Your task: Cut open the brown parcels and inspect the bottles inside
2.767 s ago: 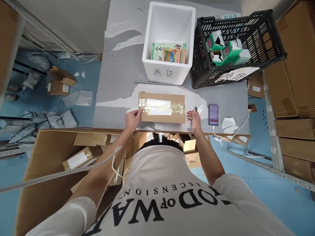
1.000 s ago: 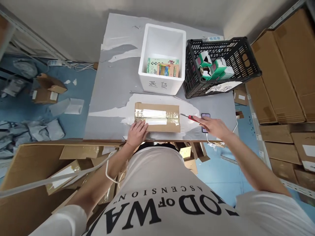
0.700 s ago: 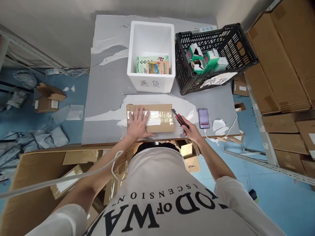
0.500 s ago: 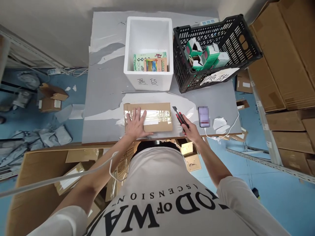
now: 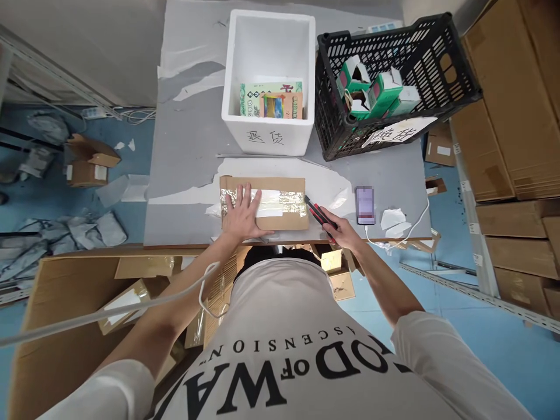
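Note:
A brown cardboard box (image 5: 286,223) lies flat near the table's front edge, with shiny clear tape and a white label across its top. My left hand (image 5: 243,216) rests on the box's left part, fingers spread over the tape and label. In my right hand (image 5: 343,233) is a red and black box cutter (image 5: 321,217), gripped by its handle. Its blade points up and left, and the tip is at the box's right edge by the end of the tape. Whether the blade touches the box I cannot tell.
Behind the box stand a white foam box (image 5: 266,137) holding booklets and a black plastic crate (image 5: 331,131) holding torn green cartons. A phone (image 5: 365,205) on a white cable (image 5: 406,236) lies to the right, beside paper scraps (image 5: 392,220). A large open carton (image 5: 48,315) sits below left.
My right hand has brought the box cutter's tip left and down to the box's right edge. My left hand stays on the box. The view has shifted slightly.

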A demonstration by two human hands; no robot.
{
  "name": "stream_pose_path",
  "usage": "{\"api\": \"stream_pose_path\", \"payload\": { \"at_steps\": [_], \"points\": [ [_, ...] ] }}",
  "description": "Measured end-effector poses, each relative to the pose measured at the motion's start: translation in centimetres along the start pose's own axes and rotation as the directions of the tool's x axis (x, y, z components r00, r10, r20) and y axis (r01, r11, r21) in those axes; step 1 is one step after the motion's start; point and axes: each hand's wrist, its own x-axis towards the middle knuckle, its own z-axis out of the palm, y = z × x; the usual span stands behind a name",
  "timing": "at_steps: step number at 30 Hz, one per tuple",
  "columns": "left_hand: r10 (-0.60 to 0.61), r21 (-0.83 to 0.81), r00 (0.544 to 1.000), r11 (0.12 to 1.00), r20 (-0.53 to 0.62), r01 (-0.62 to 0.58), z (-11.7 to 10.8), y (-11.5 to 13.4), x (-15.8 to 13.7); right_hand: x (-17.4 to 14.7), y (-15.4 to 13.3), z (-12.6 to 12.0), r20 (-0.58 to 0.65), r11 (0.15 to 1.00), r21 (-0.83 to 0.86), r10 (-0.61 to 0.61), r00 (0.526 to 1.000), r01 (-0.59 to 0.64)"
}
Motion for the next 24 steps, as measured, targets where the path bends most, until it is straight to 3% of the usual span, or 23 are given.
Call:
{"api": "stream_pose_path", "payload": {
  "at_steps": [4, 8, 20, 24],
  "points": [
    [0.019, -0.041, 1.0, 0.999, -0.001, -0.02, 0.2, -0.1, -0.2, -0.3, 0.2, -1.6, 0.107, 0.996, -0.083, -0.018, 0.994, 0.027],
    [0.009, -0.046, 1.0, 0.999, 0.015, -0.008, 0.1, -0.1, -0.3, -1.1, 0.6, -2.2, 0.138, 0.993, -0.113, -0.003, 0.99, 0.018],
    [0.016, -0.033, 0.998, 0.999, 0.066, -0.014, -0.2, -0.2, 0.3, -5.9, 3.9, 0.6, 0.098, 0.996, -0.011, 0.094, 0.991, -0.093],
    [0.014, -0.024, 0.995, 1.0, 0.095, -0.012, -0.8, 0.0, 0.4, -7.6, 5.2, 1.4, 0.013, 0.993, 0.07, 0.094, 0.996, -0.094]
  ]
}}
